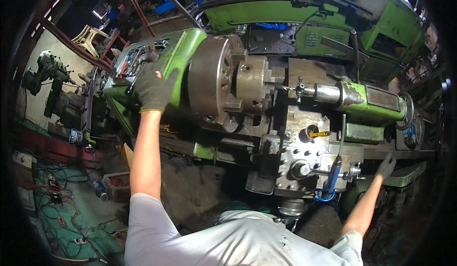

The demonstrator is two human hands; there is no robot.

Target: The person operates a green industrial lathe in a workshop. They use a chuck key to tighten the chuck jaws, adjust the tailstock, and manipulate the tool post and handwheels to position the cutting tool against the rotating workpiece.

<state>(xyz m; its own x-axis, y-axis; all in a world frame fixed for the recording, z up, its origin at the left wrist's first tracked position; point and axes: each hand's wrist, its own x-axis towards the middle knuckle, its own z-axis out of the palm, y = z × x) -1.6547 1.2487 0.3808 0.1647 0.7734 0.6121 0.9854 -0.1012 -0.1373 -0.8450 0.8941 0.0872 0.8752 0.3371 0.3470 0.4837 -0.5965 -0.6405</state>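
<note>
Two gloved hands spread wide at a green metal lathe

The left arm stretches nearly straight forward, its gloved left hand (154, 90) over the green headstock (183, 51), back of the glove uppermost and thumb out toward the chuck. Whether those fingers close on anything, or touch the headstock, cannot be told. The right arm angles out to the far right; the gloved right hand (388, 167) has its fingers apart, seemingly around nothing, near a green tray (404, 176) below the tailstock.

Between the hands is one large lathe chuck (205, 78), just right of the left hand. In front of its face sits one smaller steel cylinder (251, 81). Facing that is one drill bit (286, 88), in line with one green tailstock (376, 99) that carries one handwheel (408, 111).

Nearer the wearer stands one tool post (301, 170) with one lever. Beside it are one blue-handled tool (335, 171) with a long thin stem, and one yellow-handled brush (321, 134) in a round container. Several hand tools, too jumbled to count, lie on the headstock. A second green lathe (257, 14) stands behind, and one beige plastic chair (88, 40) is at upper left.
</note>
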